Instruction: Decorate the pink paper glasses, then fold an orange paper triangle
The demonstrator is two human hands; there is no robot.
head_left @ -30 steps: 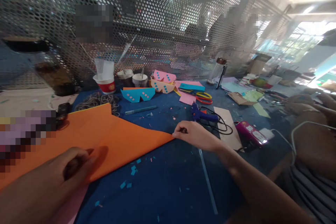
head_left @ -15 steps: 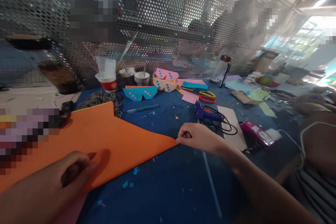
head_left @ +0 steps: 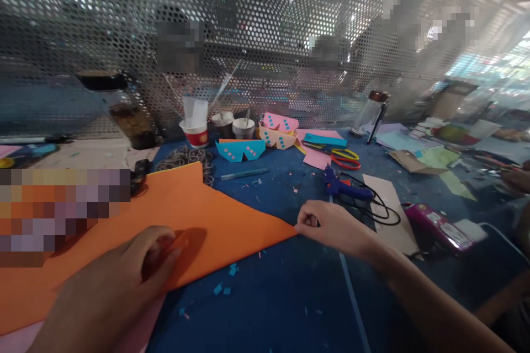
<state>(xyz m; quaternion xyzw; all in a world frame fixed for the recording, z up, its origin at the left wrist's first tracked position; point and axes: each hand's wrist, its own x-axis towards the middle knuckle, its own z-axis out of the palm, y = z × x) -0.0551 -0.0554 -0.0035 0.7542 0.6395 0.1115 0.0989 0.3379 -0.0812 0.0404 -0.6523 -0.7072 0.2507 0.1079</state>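
Note:
A large folded sheet of orange paper lies across the left of the blue table, narrowing to a point at its right. My right hand pinches that pointed tip between thumb and fingers. Over the sheet's lower middle, my left hand has its fingers curled towards the thumb, with orange paper at the fingertips and a shadow beside them. Pink paper shows beneath the orange sheet, below my left hand.
Behind stand a red-and-white paper cup, a blue paper mask and scissors. A blue glue gun with a black cable lies beyond my right hand. Farther right is a magenta device. A lidded jar stands back left.
The view has turned left, so everything sits farther right in the picture. Both hands keep their places on the orange paper, with little visible change.

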